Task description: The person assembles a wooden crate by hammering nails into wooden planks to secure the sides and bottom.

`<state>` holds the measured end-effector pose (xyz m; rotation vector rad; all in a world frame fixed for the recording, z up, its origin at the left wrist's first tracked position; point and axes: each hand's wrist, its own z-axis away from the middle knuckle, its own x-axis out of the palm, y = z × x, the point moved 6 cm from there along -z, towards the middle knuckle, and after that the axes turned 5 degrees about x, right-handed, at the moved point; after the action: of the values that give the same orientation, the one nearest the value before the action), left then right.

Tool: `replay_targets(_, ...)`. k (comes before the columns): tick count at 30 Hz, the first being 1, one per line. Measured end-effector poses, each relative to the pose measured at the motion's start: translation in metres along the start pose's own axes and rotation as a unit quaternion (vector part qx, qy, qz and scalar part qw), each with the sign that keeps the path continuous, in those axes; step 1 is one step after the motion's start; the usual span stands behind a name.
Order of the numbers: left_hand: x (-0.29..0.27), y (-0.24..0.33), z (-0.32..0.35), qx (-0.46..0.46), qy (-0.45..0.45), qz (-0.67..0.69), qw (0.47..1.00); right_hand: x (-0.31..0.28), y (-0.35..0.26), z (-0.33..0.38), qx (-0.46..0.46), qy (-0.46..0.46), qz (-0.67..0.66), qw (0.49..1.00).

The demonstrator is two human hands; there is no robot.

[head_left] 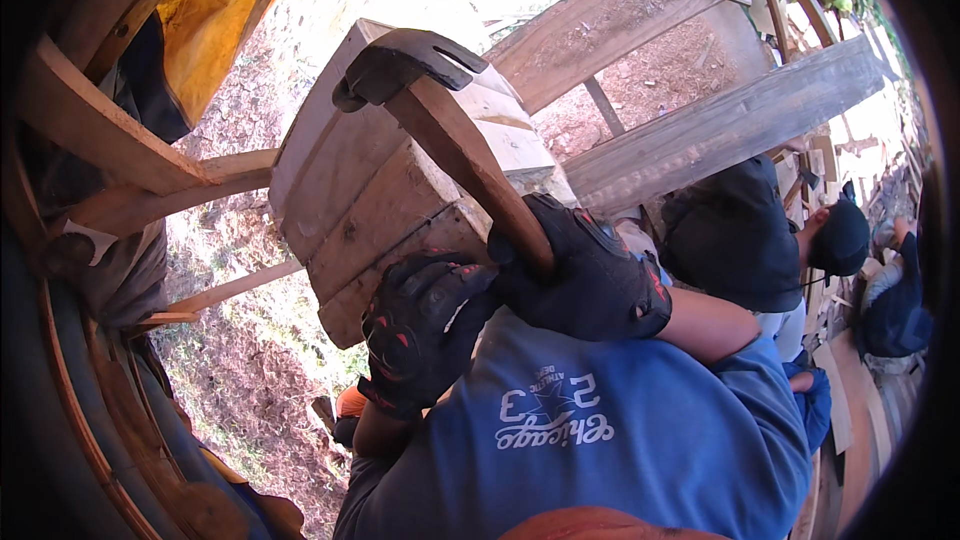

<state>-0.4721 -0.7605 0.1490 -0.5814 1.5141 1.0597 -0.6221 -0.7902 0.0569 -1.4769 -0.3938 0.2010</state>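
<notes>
At centre frame the left hand is curling against the stacked wooden boards while, just right, the right hand is clenching the hammer, whose head could glance off and strike those bracing fingers.

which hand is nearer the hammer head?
Right. The right hand grips the wooden handle below the hammer head. The left hand sits lower, against the bottom of the wooden block, off the handle.
</notes>
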Motion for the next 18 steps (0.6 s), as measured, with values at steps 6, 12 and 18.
replay_targets(6, -0.01, -0.023, -0.018, -0.113, 0.055, 0.074, 0.989, -0.033, 0.028, -0.011, 0.054, 0.013, -0.012, 0.998)
replay_targets(12, -0.014, -0.092, -0.01, -0.168, 0.351, 0.278, 0.878, -0.037, 0.083, -0.01, 0.225, 0.034, -0.063, 0.972)
replay_targets(18, 0.008, -0.109, -0.015, -0.098, 0.314, 0.304, 0.894, -0.033, 0.108, -0.005, 0.309, 0.031, -0.116, 0.943)
